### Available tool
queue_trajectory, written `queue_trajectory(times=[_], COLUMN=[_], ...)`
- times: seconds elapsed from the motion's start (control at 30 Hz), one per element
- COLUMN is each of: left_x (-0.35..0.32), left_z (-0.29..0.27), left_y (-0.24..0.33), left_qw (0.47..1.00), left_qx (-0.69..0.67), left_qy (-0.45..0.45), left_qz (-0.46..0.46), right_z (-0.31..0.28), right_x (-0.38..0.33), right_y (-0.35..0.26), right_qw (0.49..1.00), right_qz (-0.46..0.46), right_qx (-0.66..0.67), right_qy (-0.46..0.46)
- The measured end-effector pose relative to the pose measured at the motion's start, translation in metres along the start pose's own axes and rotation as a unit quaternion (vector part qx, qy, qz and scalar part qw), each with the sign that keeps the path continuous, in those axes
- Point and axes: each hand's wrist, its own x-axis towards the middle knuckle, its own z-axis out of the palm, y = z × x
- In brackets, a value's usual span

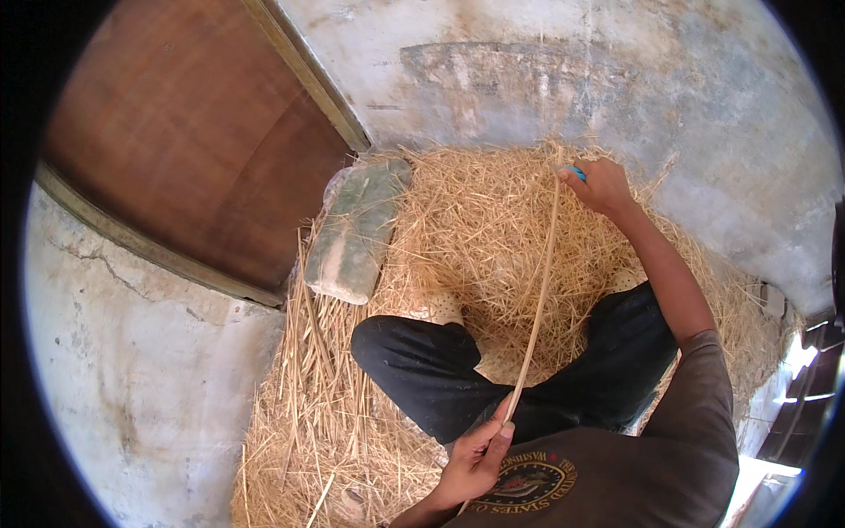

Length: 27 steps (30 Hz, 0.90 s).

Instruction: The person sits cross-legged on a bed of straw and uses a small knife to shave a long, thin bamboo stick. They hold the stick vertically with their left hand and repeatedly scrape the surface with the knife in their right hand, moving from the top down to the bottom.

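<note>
Fingers of the left hand, low in the frame near the centre, close around the near end of a long pale strip of cane or bamboo. The right hand, in the upper right of centre, is curled shut on something with a blue handle, likely a small blade, held against the strip's far end. The strip runs taut between the two hands, above the crossed legs in black trousers.

The step looks like shaving or splitting the strip along its length; a further stroke would seem to call for steady tension and a firm grip at the near end.

Loose straw heaps all around the sitter on the concrete floor. A greenish plastic-wrapped bundle lies left of centre, by the brown wooden door. Nothing blocks the strip's line, though straw lies close under it.
</note>
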Motion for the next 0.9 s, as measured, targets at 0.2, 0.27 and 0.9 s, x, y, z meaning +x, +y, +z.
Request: queue_trajectory(times=[0.2,0.27,0.9], left_x=[-0.01,-0.001,0.078], left_z=[0.002,-0.008,-0.009], left_y=[-0.017,-0.009,-0.016], left_qw=[0.984,0.994,0.99], left_qx=[0.019,-0.094,-0.119], left_qy=[-0.04,-0.015,-0.072], left_qz=[0.173,0.054,0.018], right_z=[0.01,0.019,-0.005], right_x=[0.012,0.01,-0.029], right_y=[0.099,0.088,-0.045], right_qw=[0.956,0.901,0.644], right_qz=[0.234,0.294,0.236], right_qx=[0.151,0.314,0.719], right_qy=[0.09,0.047,-0.111])
